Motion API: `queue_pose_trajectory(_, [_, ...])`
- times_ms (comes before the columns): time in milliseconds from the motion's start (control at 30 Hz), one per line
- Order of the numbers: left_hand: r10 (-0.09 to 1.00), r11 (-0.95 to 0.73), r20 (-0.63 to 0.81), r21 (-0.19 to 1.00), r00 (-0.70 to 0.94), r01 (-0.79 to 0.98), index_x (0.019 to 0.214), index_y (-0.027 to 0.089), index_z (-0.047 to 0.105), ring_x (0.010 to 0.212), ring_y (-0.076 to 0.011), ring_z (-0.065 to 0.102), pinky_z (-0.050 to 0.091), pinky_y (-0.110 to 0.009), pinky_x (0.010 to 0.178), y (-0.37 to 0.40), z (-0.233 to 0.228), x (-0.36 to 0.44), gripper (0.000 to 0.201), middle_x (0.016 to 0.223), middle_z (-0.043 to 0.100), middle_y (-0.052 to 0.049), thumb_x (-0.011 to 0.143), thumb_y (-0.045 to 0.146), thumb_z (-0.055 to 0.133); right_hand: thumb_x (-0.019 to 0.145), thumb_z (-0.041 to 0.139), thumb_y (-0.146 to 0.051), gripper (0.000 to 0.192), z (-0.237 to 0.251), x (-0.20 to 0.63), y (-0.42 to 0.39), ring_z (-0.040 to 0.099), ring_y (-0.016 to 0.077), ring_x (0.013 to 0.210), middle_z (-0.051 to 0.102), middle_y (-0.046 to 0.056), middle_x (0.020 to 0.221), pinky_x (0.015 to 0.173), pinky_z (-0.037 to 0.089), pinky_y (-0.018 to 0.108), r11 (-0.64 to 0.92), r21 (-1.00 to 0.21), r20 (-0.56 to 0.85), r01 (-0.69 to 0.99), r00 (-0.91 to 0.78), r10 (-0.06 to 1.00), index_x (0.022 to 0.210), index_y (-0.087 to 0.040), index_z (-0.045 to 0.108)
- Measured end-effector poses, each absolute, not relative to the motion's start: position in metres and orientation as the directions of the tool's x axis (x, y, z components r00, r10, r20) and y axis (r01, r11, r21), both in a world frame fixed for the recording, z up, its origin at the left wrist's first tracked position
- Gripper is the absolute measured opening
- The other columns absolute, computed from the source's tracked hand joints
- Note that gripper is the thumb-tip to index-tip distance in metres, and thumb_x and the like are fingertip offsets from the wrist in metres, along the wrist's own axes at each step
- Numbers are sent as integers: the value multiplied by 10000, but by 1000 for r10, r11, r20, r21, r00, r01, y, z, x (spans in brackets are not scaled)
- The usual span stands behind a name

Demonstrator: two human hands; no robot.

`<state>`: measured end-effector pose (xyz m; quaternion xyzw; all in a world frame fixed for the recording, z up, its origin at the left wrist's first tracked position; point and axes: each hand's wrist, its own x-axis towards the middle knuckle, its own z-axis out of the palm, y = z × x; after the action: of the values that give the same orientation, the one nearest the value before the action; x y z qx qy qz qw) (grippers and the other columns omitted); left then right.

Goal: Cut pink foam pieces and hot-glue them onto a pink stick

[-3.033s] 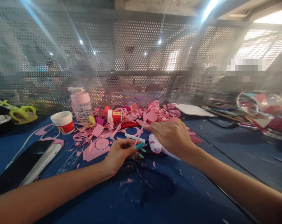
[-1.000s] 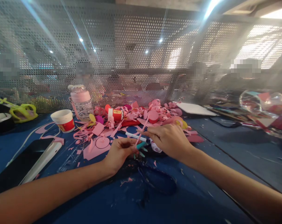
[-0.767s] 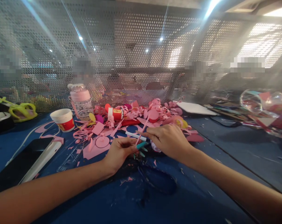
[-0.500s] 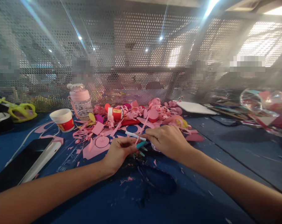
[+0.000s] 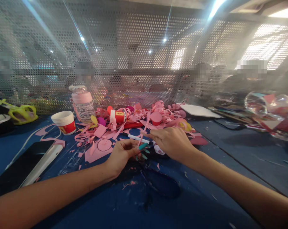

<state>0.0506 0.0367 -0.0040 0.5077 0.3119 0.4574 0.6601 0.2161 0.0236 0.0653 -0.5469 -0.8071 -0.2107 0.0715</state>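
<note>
Clearly the pink paper strip (image 5: 144, 128) is mid-shaping over the blue bench (image 5: 229, 149): the left hand (image 5: 121, 154) pinches its lower end while the right hand (image 5: 173, 141) closes its grip around the middle. Judging by this, the next move calls for steady, gentle tension. Writing on the red-labelled tube (image 5: 118, 116) is too small to read.
</note>
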Motion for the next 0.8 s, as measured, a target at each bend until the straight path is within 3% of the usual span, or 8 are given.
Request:
queue_pose_trajectory(333, [922, 36, 68, 965, 381, -260, 765, 144, 698, 516, -87, 536, 441, -219, 545, 34, -1, 52, 196, 632, 643, -20, 598, 245, 708, 871, 398, -317, 267, 68, 214, 23, 619, 170, 642, 695, 11, 730, 453, 164, 235, 350, 234, 237, 907, -402, 884, 814, -232, 645])
queue_pose_trajectory(800, [919, 27, 73, 968, 387, -248, 788, 143, 695, 515, -86, 529, 443, -213, 534, 35, -2, 51, 206, 625, 629, -19, 609, 246, 707, 835, 432, -229, 225, 64, 216, 23, 594, 139, 599, 677, 1, 684, 442, 163, 240, 433, 239, 218, 869, -482, 848, 783, -245, 651])
